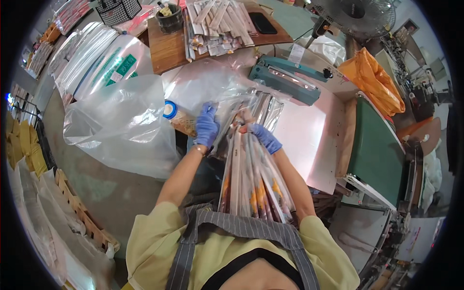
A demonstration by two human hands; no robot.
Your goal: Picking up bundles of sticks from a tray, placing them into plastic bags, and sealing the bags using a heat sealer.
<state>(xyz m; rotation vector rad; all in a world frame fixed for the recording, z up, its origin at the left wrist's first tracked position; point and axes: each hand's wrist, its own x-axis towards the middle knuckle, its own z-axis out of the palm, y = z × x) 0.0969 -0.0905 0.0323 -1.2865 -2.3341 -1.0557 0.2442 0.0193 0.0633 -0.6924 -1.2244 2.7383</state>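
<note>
My right hand (263,137), in a blue fingerless glove, is closed on the upper end of a bundle of long slim packets (253,183) in clear wrapping. The bundle fans down against my striped apron, with orange and dark print on its lower part. My left hand (207,126), gloved alike, has curled fingers at the edge of a clear plastic bag (193,87) and seems to pinch it. Its fingertips are partly hidden. Just left of that hand lies a jar (181,121) with a blue lid, tipped over. Shiny wrapped packets (268,111) lie beyond my right hand.
A teal bag sealer (285,79) stands at the far right of the work surface (302,140). Behind is a wooden board (166,50) with stacked packets (217,24), a phone (262,23) and a dark cup (170,20). Large plastic sheeting (121,125) drapes at the left.
</note>
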